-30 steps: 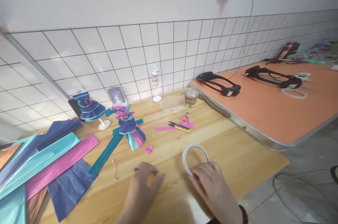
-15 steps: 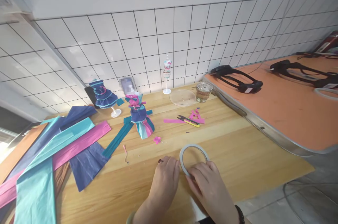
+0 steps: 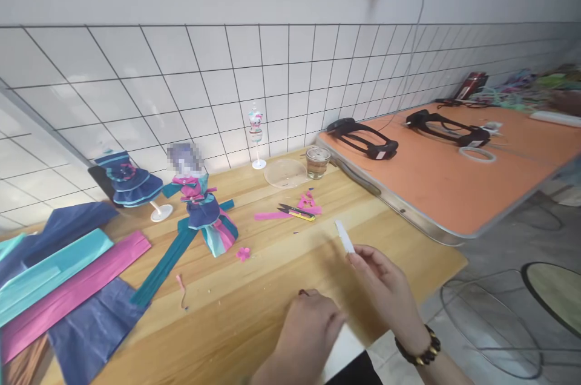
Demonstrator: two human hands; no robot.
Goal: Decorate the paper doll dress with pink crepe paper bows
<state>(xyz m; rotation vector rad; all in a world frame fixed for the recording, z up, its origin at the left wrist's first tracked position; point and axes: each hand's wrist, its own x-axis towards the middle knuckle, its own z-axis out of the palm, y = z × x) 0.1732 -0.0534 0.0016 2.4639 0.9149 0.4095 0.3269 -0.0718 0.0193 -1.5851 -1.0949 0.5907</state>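
Note:
My right hand (image 3: pixel 385 291) is lifted above the wooden table (image 3: pixel 281 288) and pinches a white tape roll (image 3: pixel 345 237), which shows edge-on above the fingertips. My left hand (image 3: pixel 313 327) hovers low near the table's front edge with its fingers curled; whether it holds anything is hidden. Beyond the hands lie yellow-handled snips (image 3: pixel 297 212) among pink paper scraps (image 3: pixel 308 203). A doll in a pink, blue and teal paper dress (image 3: pixel 204 215) lies further left.
Crepe paper sheets (image 3: pixel 59 288) in blue, teal and pink cover the table's left. A dress on a stand (image 3: pixel 129 182), a small mannequin (image 3: pixel 255 134), a clear lid (image 3: pixel 285 173) and a glass jar (image 3: pixel 316 162) stand by the tiled wall. An orange table (image 3: pixel 454 179) with black headsets adjoins on the right.
The tape roll was lying flat on the table under both hands; now my right hand has lifted it and turned it on edge. My left hand has drawn back toward me.

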